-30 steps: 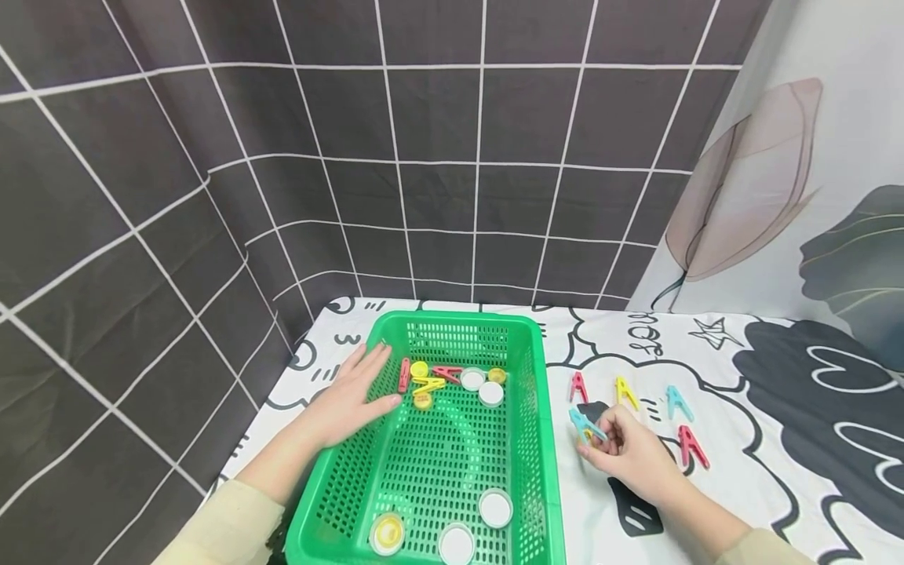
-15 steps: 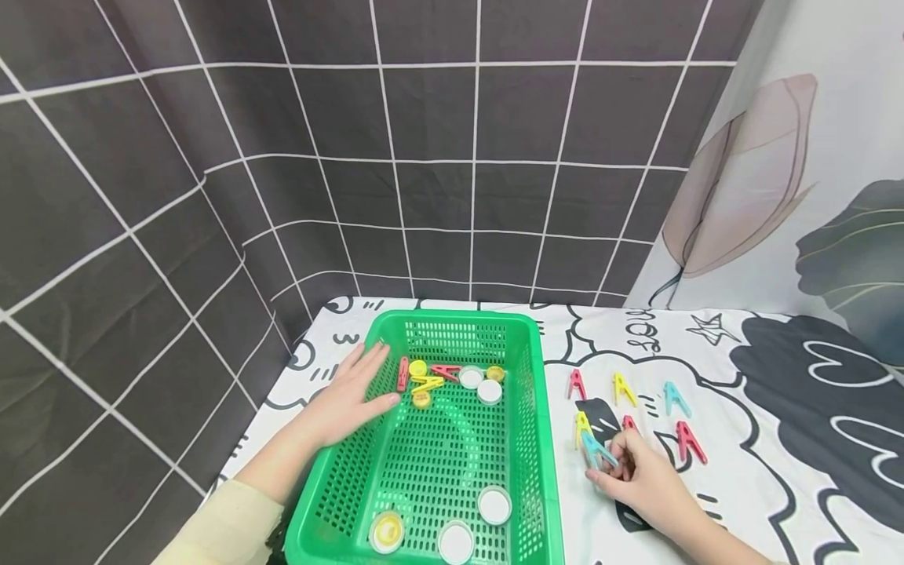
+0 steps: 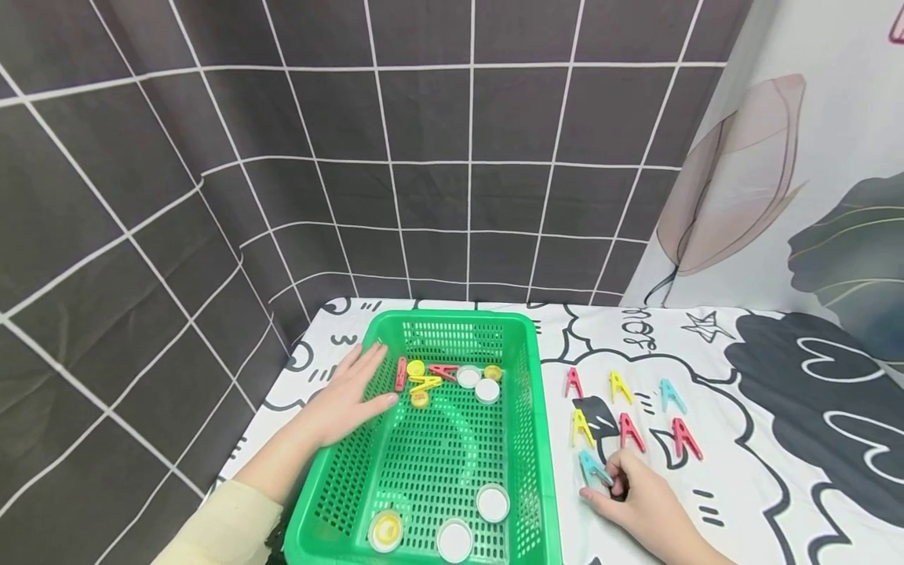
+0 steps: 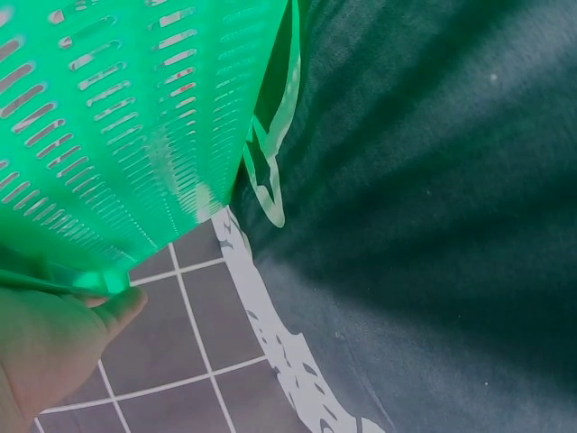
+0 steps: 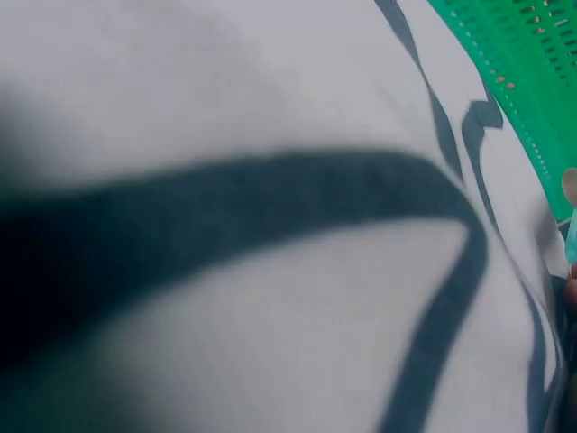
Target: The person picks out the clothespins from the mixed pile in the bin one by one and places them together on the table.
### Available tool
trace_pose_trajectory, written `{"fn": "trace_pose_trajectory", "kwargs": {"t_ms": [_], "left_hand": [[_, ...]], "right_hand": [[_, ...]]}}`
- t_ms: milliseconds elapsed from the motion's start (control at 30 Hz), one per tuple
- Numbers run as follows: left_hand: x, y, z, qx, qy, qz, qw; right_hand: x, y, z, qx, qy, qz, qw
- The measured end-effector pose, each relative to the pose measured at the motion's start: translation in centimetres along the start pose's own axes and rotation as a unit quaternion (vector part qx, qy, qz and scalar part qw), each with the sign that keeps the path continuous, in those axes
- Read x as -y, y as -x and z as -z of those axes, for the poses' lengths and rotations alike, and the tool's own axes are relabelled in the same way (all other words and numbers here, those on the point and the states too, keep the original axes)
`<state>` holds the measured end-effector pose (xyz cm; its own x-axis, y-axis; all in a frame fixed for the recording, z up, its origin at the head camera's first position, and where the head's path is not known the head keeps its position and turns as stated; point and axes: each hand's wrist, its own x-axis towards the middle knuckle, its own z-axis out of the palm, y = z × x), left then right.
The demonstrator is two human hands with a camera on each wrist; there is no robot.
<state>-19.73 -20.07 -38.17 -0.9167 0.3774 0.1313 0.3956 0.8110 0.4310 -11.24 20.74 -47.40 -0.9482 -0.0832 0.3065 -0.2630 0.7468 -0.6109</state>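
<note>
Blue plastic sits at the grip: I find my right hand (image 3: 634, 490) pinching a blue peg (image 3: 593, 469) between thumb and forefinger, low over the right-hand cloth (image 3: 738, 486). Whether the peg bears on the cloth I cannot tell.

Change noted: half a second ago this peg overlapped the near yellow peg (image 3: 580, 424) and my hand partly covered the middle red peg (image 3: 631, 429). The held peg now stands apart, on the near side of the yellow one, and both neighbours show whole. In my judgement, this puts the held peg at the left of a third, nearer row, with release not yet made.

Beyond, the right red peg (image 3: 682, 433) completes the middle row; farther off lie the far red peg (image 3: 573, 380), far yellow peg (image 3: 618, 383) and far blue peg (image 3: 668, 392).

To the left, my left hand (image 3: 344, 404) rests, fingers extended, across the left rim of the green basket (image 3: 542, 439), its position unchanged. Pegs and round caps lie inside.
</note>
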Motion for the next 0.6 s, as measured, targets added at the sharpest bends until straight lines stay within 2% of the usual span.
{"fn": "trace_pose_trajectory", "kwargs": {"t_ms": [333, 467, 600], "left_hand": [[0.2, -0.11, -0.05, -0.002, -0.004, -0.002, 1.0], [0.16, -0.1, -0.04, -0.002, -0.003, -0.003, 1.0], [0.1, -0.11, -0.09, -0.001, 0.0, -0.003, 1.0]], "right_hand": [[0.68, -0.13, -0.25, 0.049, 0.043, -0.04, 0.997], [0.53, 0.0, -0.47, 0.043, 0.055, -0.016, 0.997], [0.24, 0.17, -0.8, 0.007, 0.072, 0.038, 0.997]]}}
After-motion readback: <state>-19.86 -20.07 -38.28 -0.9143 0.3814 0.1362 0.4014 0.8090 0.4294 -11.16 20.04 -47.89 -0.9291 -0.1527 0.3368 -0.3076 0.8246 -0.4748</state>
